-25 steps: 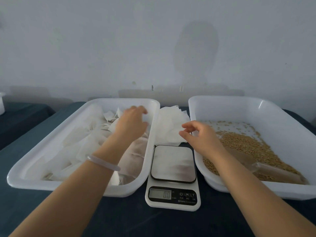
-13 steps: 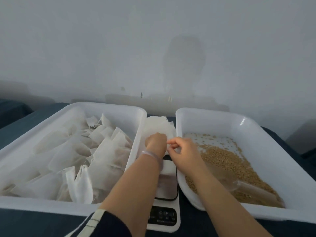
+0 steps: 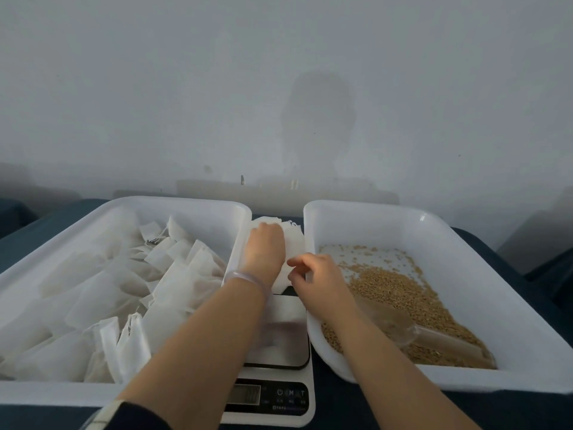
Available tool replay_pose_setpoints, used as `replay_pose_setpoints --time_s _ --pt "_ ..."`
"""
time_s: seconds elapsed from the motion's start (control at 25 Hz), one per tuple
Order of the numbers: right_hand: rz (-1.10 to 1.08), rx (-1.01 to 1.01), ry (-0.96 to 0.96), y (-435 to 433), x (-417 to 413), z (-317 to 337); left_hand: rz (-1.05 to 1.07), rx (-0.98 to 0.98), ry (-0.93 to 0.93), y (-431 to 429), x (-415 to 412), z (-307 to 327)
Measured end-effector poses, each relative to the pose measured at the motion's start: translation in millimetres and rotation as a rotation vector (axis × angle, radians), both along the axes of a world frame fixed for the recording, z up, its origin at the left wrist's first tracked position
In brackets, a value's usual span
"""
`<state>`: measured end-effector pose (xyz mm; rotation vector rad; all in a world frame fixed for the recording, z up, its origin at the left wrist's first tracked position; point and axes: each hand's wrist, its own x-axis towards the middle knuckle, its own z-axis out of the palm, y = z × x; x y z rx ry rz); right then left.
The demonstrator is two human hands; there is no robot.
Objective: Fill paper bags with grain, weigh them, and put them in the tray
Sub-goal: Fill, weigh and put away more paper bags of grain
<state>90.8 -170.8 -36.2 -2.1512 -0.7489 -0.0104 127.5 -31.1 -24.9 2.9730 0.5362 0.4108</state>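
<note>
White paper bags point(image 3: 293, 240) stacked behind the scale point(image 3: 288, 339): my left hand point(image 3: 265, 249) presses flat on them; right hand point(image 3: 316, 277) pinches their edge.

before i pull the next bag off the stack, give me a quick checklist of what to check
1. Left hand lies on the stack of empty bags, steadying it: ok.
2. Right hand has a single bag pinched: cannot tell; its fingertips are at the stack's near edge.
3. Scale has no bag on it: ok for the part that shows; the left forearm hides the rest.
4. Display reads zero: cannot tell, too blurred.
5. Scoop is ready: ok, it lies on the grain in the right tray.
</note>
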Motion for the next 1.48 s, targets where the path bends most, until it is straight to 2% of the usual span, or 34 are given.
replay_pose_setpoints --time_s 0.2,0.4,0.48,0.56,0.68,0.76,0.88,0.96,1.04,1.2,1.36,1.48 --pt "-0.031 0.022 0.056 0 -1 3 -0.038 -0.441 -0.178 20 -19 42" --pt "-0.008 0.053 0.070 1 -2 7 -0.001 -0.789 -0.362 32 -53 37" --pt "-0.014 0.049 0.070 1 -2 7 0.025 -0.848 -0.424 34 -61 32" --pt "-0.015 0.054 0.083 2 -2 6 0.046 -0.815 -0.475 35 -64 28" --pt "-0.011 0.050 0.089 1 -3 8 0.044 -0.828 -0.478 36 -68 26" --pt "-0.031 0.096 0.073 0 -5 11 -0.056 -1.028 -0.433 34 -72 28" --pt "-0.129 0.331 0.173 -5 -6 19 -0.282 -1.383 -0.334 32 -79 33" --pt "-0.185 0.523 0.295 -8 -3 23 -0.369 -1.417 -0.237 30 -80 33" --pt "-0.208 0.605 0.321 -9 1 24 -0.403 -1.401 -0.208 25 -80 31" --pt "-0.176 0.595 0.291 -9 4 21 -0.338 -1.379 -0.329 22 -75 29" --pt "-0.109 0.751 0.397 -7 3 23 -0.292 -1.347 -0.370 19 -73 28" --pt "-0.050 0.838 0.458 -9 2 28 -0.266 -1.402 -0.405 17 -72 31"
